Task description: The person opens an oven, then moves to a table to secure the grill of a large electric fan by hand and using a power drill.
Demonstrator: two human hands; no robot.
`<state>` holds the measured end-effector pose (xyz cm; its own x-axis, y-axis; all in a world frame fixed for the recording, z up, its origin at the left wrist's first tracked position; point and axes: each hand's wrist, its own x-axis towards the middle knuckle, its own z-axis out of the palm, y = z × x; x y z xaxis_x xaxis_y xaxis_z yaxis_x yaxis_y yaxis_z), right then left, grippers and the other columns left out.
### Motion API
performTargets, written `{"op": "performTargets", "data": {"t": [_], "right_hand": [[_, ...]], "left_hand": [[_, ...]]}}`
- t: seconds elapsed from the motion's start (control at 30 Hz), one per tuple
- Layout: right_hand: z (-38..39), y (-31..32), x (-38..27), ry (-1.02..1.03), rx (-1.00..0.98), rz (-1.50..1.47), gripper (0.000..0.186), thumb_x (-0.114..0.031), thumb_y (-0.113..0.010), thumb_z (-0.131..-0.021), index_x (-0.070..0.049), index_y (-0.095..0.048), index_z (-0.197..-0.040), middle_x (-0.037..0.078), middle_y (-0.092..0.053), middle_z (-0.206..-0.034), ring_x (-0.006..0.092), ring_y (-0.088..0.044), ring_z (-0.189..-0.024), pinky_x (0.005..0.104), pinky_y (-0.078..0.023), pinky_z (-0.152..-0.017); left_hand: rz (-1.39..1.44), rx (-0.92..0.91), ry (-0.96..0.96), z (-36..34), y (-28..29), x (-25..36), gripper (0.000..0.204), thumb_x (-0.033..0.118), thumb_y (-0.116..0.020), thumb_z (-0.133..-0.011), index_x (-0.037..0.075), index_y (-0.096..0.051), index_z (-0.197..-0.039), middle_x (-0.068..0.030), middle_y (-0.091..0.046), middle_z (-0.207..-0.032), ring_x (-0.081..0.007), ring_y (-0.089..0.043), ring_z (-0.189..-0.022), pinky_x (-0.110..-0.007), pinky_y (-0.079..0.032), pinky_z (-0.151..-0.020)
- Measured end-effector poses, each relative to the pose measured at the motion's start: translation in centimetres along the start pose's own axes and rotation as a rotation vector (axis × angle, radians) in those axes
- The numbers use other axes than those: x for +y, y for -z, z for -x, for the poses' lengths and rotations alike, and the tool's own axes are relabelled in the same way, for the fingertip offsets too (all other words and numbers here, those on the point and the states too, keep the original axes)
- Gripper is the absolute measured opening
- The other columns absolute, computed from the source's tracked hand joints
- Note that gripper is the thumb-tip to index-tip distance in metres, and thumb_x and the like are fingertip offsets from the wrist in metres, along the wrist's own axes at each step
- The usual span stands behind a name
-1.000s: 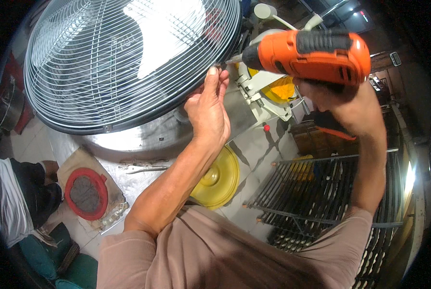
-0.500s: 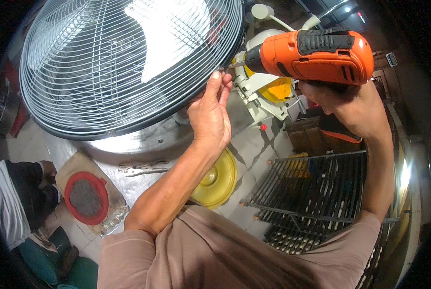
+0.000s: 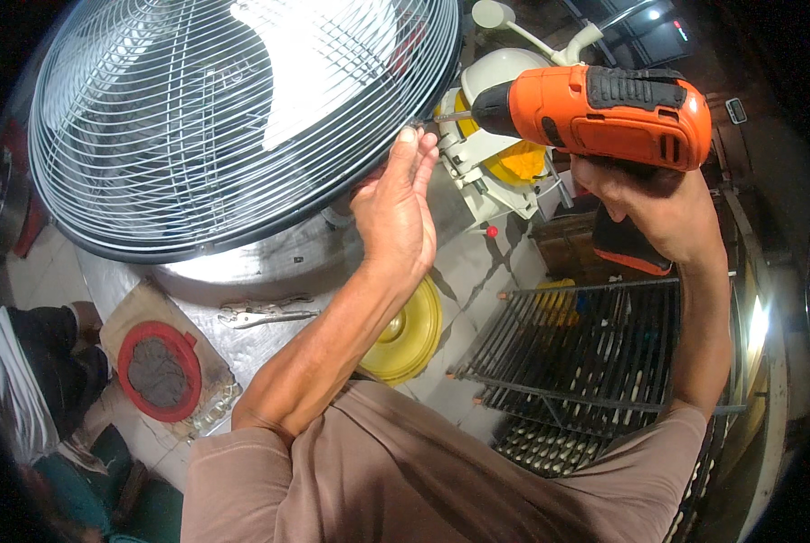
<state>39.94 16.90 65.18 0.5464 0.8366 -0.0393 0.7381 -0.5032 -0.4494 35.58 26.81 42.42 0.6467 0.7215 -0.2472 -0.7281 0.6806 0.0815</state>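
A large round fan guard (image 3: 152, 136) of grey wire with a dark rim fills the upper left; pale metal blades (image 3: 319, 63) show through it. My left hand (image 3: 394, 213) is closed at the rim's right side, thumb and fingertips pinched together there; a small part just above the fingertips is too small to name. My right hand (image 3: 654, 204) is wrapped round the handle of an orange and black cordless drill (image 3: 613, 118), held level. Its thin bit (image 3: 452, 117) points left, its tip close to my left fingertips and the rim.
Locking pliers (image 3: 265, 317) lie on the shiny metal table (image 3: 188, 299) below the fan. Beside it are a red-rimmed round item (image 3: 158, 371) on cardboard and a yellow round lid (image 3: 405, 335). A white machine (image 3: 505, 172) stands behind the drill, a black slatted rack (image 3: 586, 353) below. Another person's legs (image 3: 47, 353) show at left.
The drill has shifted slightly right and down, and its battery base now shows more. My left hand stays at the rim. The fan sits slightly further left in view.
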Motion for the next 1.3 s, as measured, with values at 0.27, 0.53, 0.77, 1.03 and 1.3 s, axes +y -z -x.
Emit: {"op": "performTargets", "data": {"t": [0.27, 0.53, 0.77, 1.03, 1.3], "right_hand": [[0.1, -0.5, 1.3, 0.055, 0.000, -0.061, 0.034, -0.011, -0.078, -0.079, -0.002, -0.065, -0.109, 0.005, -0.070, -0.095, 0.0122, -0.065, -0.086, 0.0294, -0.053, -0.080], [-0.1, -0.8, 0.8, 0.167, 0.045, 0.156, 0.020, -0.015, -0.072, -0.083, -0.004, -0.066, -0.099, 0.001, -0.064, -0.079, 0.0078, -0.055, -0.064, 0.0238, -0.045, -0.057], [0.4, -1.0, 0.4, 0.170, 0.053, 0.226, 0.024, -0.010, -0.074, -0.082, -0.002, -0.066, -0.104, 0.005, -0.069, -0.091, 0.0150, -0.066, -0.081, 0.0289, -0.053, -0.075], [0.7, -1.6, 0.7, 0.129, 0.069, 0.176, 0.026, -0.007, -0.075, -0.082, -0.003, -0.067, -0.106, 0.005, -0.070, -0.092, 0.0125, -0.065, -0.082, 0.0295, -0.053, -0.076], [0.4, -1.7, 0.0, 0.274, 0.130, 0.308, 0.024, -0.007, -0.075, -0.081, -0.002, -0.068, -0.103, 0.002, -0.069, -0.088, 0.0107, -0.063, -0.077, 0.0281, -0.052, -0.071]], "left_hand": [[-0.021, -0.006, -0.008, -0.2, 0.3, -0.1, 0.021, 0.013, -0.066, -0.091, -0.005, -0.061, -0.101, -0.0128, -0.065, -0.100, -0.0211, -0.064, -0.097, -0.035, -0.050, -0.098], [-0.033, 0.006, -0.025, -0.2, 0.3, 0.0, 0.022, 0.013, -0.066, -0.091, -0.005, -0.062, -0.101, -0.0130, -0.065, -0.101, -0.0211, -0.064, -0.098, -0.035, -0.050, -0.097], [-0.046, -0.002, -0.031, 0.0, 0.3, -0.3, 0.022, 0.014, -0.065, -0.092, -0.006, -0.061, -0.102, -0.0144, -0.065, -0.102, -0.0216, -0.065, -0.097, -0.035, -0.051, -0.096], [-0.057, -0.010, -0.034, -0.1, 0.4, 0.0, 0.024, 0.013, -0.064, -0.092, -0.008, -0.060, -0.102, -0.0159, -0.064, -0.103, -0.0214, -0.064, -0.097, -0.033, -0.052, -0.096], [-0.038, -0.050, -0.036, 0.0, 0.6, -0.3, 0.024, 0.013, -0.064, -0.092, -0.008, -0.060, -0.102, -0.0144, -0.064, -0.103, -0.0208, -0.064, -0.098, -0.032, -0.051, -0.097]]}}
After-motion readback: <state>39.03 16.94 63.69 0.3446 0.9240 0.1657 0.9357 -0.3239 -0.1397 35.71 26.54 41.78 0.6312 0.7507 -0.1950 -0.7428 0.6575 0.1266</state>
